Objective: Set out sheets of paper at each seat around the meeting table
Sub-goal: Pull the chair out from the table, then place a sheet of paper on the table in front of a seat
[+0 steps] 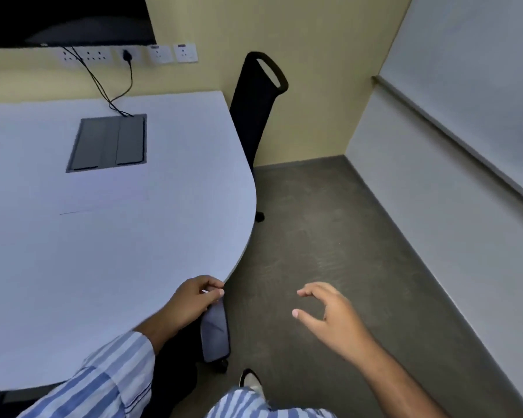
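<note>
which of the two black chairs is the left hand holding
The near chair, tucked under the table at its close edge: the left hand grips the top of its backrest. The other chair, by the yellow wall, stands untouched.

**Around the room's far corner**

A dark screen [67, 19] hangs high on the yellow wall [314, 55], its lower edge just above a row of white wall sockets [130, 54]. Black cables [103, 82] drop from the sockets to a grey hatch [109, 143] let into the tabletop; where they end is hard to tell. A whiteboard [480, 79] with a ledge rail runs along the right-hand wall. The floor [329, 236] is grey-brown and looks like carpet, though the blur leaves that unsure. Near the bottom edge a white shoe with a dark rim [251, 383] stands on the floor, above striped blue-and-white fabric [248, 405].
</note>
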Available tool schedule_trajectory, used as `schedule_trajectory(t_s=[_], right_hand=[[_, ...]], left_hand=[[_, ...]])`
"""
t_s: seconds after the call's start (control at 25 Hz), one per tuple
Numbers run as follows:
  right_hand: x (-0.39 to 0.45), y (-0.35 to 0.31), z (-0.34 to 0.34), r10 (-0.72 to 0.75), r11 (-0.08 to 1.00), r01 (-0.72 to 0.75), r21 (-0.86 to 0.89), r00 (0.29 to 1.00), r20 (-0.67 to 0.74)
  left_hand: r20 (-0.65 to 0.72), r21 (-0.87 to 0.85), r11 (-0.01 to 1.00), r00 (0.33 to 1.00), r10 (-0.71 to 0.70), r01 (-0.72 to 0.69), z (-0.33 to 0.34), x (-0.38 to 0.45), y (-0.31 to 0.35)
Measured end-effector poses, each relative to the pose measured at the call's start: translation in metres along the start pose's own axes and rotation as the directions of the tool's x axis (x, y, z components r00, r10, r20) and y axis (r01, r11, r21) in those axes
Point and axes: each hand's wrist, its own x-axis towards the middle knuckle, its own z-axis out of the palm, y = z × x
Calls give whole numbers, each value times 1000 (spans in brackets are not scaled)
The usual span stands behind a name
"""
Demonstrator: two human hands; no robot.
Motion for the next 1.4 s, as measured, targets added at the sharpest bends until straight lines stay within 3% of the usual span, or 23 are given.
schedule_trajectory(t_s=[0.2, 0.56, 0.92, 1.28, 1.4], right_hand=[[106, -27, -25, -74, 997, 75, -8, 994, 83], [270, -75, 18, -169, 983, 184, -12, 926, 339], [398, -96, 46, -284, 955, 281, 94, 779, 559], [513, -113, 43, -355, 932, 298, 209, 618, 701], [529, -114, 51, -356, 932, 279, 231, 585, 729]], left_hand=[[-117, -253, 959, 980, -161, 127, -13, 36, 15], [-362, -530, 845, 882, -302, 72, -49, 62, 9], [-564, -680, 732, 670, -483, -44, -32, 92, 34], [-643, -751, 628, 437, -629, -203, -3, 164, 103], [-644, -754, 629, 398, -653, -190, 6, 181, 112]])
